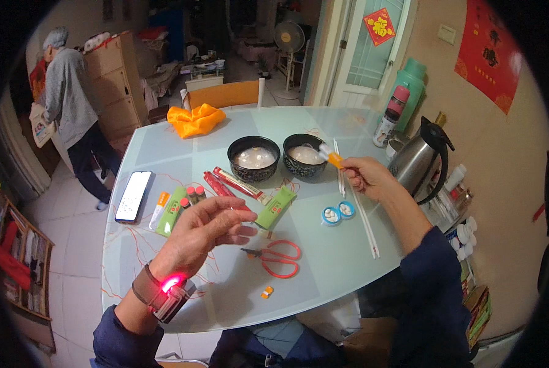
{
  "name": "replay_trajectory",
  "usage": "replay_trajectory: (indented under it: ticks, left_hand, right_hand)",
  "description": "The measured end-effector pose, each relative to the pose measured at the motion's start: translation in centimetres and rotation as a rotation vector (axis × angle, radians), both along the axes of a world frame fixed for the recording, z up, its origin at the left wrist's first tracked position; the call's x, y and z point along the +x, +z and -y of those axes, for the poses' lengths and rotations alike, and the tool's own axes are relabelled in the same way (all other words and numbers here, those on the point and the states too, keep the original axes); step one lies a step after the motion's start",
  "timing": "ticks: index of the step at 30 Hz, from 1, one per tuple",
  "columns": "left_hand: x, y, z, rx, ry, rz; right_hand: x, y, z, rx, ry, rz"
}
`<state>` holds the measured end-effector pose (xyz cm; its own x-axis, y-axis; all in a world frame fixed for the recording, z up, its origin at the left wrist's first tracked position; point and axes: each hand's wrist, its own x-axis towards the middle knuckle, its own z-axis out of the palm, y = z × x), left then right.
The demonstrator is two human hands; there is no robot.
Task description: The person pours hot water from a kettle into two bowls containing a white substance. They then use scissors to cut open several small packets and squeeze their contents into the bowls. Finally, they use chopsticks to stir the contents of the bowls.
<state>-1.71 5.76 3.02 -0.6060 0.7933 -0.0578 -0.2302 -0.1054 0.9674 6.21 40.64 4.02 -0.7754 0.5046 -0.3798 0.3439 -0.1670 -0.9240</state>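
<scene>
My right hand (365, 177) pinches a small orange-and-white sachet (334, 159) whose white end tilts over the rim of a black patterned bowl (304, 169). That bowl holds pale, milky contents. A matching bowl (254, 174) with white lumps in pale liquid stands to its left. My left hand (210, 224) hovers over the table, fingers apart and holding nothing. Around it lie green packets (276, 208), red-and-cream stick packets (238, 180) and small vials with pink caps (195, 193). Red-handled scissors (281, 260) rest nearer to me, above an orange sachet scrap (267, 292).
On the glass table (329, 276) are a blue pill case (331, 216) holding white tablets, white chopsticks (365, 225), a phone (133, 195), orange cloth (196, 120) and loose red threads. A steel jug (414, 152) stands at right. A person (72, 101) bends at far left.
</scene>
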Motion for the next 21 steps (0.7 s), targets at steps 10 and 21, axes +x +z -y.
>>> replay_trajectory:
  ticks: [10,21]
  left_hand:
    - [4.2,-3.7,-2.2,0.188,0.007,0.124]
    - [5.9,-5.9,-0.3,0.283,0.205,0.282]
  right_hand:
    - [5.8,-2.8,15.5,-0.173,0.486,-0.259]
    - [5.9,-7.8,21.3,-0.029,0.55,-0.258]
